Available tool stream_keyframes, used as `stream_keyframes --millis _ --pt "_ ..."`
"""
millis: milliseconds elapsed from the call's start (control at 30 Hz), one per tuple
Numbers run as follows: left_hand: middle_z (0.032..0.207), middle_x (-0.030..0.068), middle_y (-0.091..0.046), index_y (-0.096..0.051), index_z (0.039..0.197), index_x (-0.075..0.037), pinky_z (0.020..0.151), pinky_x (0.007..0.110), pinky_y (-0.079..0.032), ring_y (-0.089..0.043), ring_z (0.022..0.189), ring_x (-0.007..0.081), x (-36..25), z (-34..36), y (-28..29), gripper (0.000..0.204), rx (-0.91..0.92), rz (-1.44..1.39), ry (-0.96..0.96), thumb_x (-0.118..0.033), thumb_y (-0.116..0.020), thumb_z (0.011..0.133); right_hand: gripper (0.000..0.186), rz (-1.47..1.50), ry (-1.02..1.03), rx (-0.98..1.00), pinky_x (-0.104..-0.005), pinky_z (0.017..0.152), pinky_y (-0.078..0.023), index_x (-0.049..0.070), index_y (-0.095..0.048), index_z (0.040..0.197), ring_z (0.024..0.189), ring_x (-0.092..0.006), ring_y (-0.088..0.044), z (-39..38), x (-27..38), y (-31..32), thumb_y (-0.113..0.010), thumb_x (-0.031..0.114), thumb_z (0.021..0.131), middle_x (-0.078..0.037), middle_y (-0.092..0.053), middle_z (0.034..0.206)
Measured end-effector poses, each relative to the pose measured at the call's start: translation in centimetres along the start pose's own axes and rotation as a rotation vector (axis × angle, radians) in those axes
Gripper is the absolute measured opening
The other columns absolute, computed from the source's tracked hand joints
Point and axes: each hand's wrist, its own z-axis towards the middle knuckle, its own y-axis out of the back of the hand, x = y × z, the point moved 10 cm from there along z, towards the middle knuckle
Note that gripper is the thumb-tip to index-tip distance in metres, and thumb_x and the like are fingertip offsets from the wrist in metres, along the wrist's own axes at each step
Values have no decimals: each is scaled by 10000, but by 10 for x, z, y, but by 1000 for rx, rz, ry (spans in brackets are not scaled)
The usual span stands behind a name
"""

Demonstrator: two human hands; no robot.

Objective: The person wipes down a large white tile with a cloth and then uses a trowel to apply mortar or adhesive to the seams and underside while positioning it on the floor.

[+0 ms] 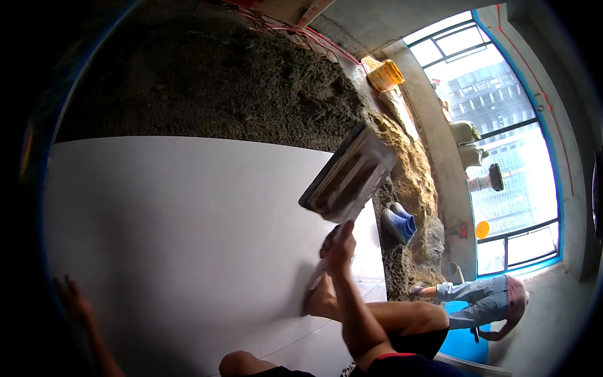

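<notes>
My right hand grips the handle of a flat rectangular paddle. Its broad head has a dark edge and a worn grey-brown face, and is tilted above the far right part of a large pale floor tile. Motion smears the paddle a little, so I cannot tell whether it touches the tile. My left hand is low at the tile's left edge, fingers spread and holding nothing. Next to my right forearm, my bare foot stands on the pale flooring.
Dark, rough mortar borders the tile's far side. To the right lie heaped sand, blue shoes and a yellow bucket. Another person bends over a blue surface by the windows. Sacks stand near the glass.
</notes>
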Motion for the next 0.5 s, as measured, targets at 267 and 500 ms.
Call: stream_keyframes --millis 267,500 --pt "1399 214 -430 -491 1339 -65 1101 409 -309 -394 1310 348 0 0 -1 475 -29 -97 35 -389 -391 1006 587 -488 -402 283 -354 360 -402 81 -422 706 378 -172 -435 28 -165 -60 -344 611 945 -26 -414 502" --pt "1355 236 -470 -490 1334 -43 1072 418 -354 -449 1263 362 -22 -27 -39 475 262 304 -101 -371 -417 998 584 -537 -307 383 -368 354 -406 73 -447 841 375 -167 -429 46 -156 -84 -358 645 922 -25 -386 502"
